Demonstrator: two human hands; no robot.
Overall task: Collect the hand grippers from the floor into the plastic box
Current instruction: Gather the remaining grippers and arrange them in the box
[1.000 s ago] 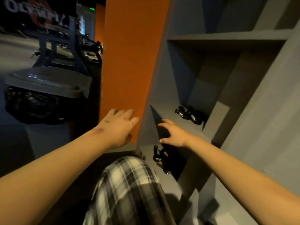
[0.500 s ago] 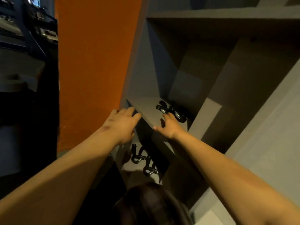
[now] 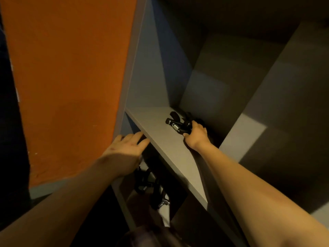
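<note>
The right hand (image 3: 196, 133), just short of them half a second ago, is now curled round the black hand grippers (image 3: 175, 124) on the shelf (image 3: 160, 145); a pickup is judged begun. The left hand (image 3: 127, 147) is laid flat on the shelf edge; more grippers (image 3: 154, 187) are seen below.

Both forearms (image 3: 249, 177) are bare as far as they show. The left hand (image 3: 125, 148) carries small dark marks on its back.
</note>
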